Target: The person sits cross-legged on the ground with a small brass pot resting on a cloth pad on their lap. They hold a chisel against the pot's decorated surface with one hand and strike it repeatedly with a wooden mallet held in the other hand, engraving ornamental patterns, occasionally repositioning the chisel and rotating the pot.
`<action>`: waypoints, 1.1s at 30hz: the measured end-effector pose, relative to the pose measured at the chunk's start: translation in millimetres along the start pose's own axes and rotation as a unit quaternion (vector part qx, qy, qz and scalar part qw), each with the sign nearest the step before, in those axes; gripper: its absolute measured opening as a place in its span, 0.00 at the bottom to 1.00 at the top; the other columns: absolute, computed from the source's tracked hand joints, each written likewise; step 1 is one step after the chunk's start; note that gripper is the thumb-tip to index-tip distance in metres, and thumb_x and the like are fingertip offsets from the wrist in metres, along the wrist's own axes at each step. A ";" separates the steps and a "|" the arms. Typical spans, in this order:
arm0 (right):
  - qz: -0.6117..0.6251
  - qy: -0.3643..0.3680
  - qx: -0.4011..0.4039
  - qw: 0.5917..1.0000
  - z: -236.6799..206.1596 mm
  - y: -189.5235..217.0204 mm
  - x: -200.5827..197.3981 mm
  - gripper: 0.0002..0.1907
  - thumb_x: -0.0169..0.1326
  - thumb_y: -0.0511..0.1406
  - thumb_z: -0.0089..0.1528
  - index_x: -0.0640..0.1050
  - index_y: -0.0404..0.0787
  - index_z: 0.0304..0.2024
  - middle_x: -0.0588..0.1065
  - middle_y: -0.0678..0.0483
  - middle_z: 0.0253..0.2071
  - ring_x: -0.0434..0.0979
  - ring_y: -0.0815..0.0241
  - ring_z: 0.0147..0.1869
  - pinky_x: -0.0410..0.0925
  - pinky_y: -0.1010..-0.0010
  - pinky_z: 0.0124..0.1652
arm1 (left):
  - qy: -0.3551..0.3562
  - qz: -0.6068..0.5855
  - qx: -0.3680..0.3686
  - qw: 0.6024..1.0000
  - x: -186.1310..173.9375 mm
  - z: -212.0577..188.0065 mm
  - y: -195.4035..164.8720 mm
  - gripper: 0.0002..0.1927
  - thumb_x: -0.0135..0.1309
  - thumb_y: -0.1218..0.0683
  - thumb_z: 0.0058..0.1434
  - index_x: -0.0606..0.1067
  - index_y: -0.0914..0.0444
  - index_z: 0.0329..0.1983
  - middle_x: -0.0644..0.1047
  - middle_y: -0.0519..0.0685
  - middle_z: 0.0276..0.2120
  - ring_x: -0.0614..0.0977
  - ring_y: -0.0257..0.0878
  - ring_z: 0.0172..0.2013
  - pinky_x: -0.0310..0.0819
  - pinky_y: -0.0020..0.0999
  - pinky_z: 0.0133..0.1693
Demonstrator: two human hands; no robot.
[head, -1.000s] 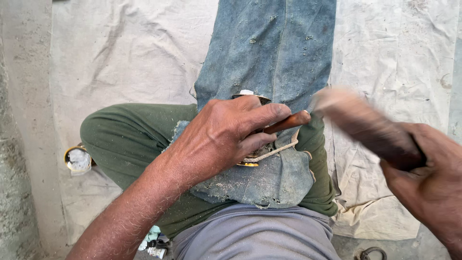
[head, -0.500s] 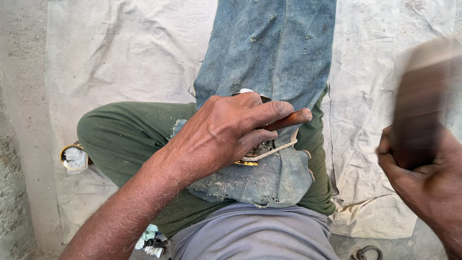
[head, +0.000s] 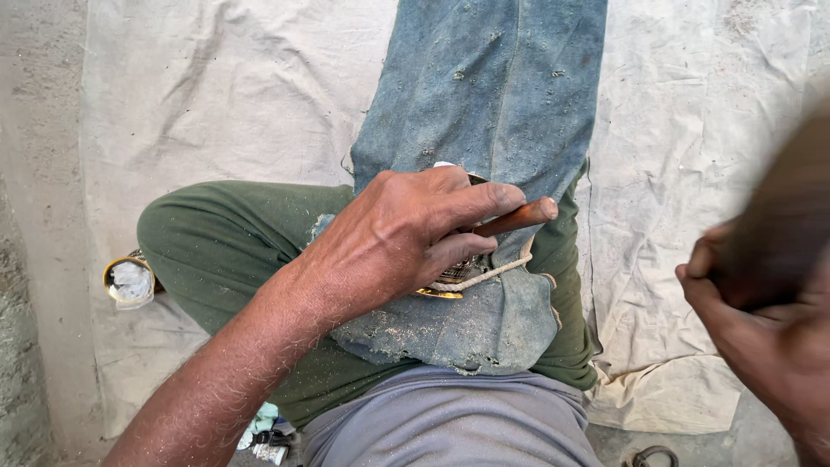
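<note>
My left hand (head: 406,238) is closed around a slim reddish-brown wooden tool handle (head: 523,216) and presses it down on a small workpiece (head: 454,277) bound with pale cord, mostly hidden under my fingers. The piece rests on a dusty blue denim cloth (head: 484,112) spread over my lap and green trousers (head: 216,251). At the right edge my right hand (head: 761,337) grips a dark brown wooden mallet (head: 782,225), raised and blurred, well apart from the handle.
A pale canvas sheet (head: 216,104) covers the ground under me. A small round tin (head: 130,281) with white contents sits by my left knee. Bare concrete (head: 35,173) runs along the left. Small scraps (head: 264,432) lie near my hip.
The mallet in my right hand swung up and away to the right from near the tool handle. My left hand stayed in place on the handle.
</note>
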State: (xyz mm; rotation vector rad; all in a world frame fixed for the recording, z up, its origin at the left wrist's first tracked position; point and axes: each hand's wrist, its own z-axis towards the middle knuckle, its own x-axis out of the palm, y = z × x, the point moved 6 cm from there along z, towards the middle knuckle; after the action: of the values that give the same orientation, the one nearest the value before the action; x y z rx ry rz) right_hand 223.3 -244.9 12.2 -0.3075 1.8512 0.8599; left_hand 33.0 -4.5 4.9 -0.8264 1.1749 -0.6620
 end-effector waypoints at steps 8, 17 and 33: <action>-0.016 0.008 -0.067 0.998 3.6 -4.1 -1.4 0.11 0.66 0.25 0.61 0.77 0.36 0.42 0.79 0.51 0.36 0.81 0.62 0.39 0.74 0.74 0.43 | 0.003 0.008 -0.011 1.000 1.1 4.1 -1.0 0.25 0.65 0.54 0.60 0.75 0.54 0.61 0.76 0.47 0.31 0.80 0.43 0.34 0.77 0.41 0.37; 0.013 0.003 -0.033 0.999 3.7 -24.6 2.6 0.15 0.61 0.24 0.60 0.75 0.32 0.49 0.76 0.47 0.39 0.80 0.58 0.40 0.76 0.68 0.44 | -0.001 -0.003 0.015 1.000 -0.8 2.9 -2.2 0.26 0.65 0.55 0.59 0.75 0.53 0.61 0.75 0.48 0.30 0.79 0.44 0.33 0.76 0.43 0.36; 0.288 0.001 0.120 0.950 -7.6 -5.5 8.1 0.16 0.56 0.19 0.59 0.72 0.34 0.48 0.76 0.52 0.36 0.81 0.61 0.37 0.77 0.66 0.38 | -0.004 0.017 -0.041 0.999 2.4 -3.1 0.2 0.26 0.66 0.53 0.59 0.74 0.51 0.60 0.78 0.48 0.34 0.82 0.45 0.34 0.78 0.42 0.36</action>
State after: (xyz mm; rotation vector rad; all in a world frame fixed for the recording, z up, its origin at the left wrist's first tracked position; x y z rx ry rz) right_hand 217.5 -252.7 4.5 0.4083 2.0552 0.9987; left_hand 30.6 -6.9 3.0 -0.8753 1.2129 -0.5843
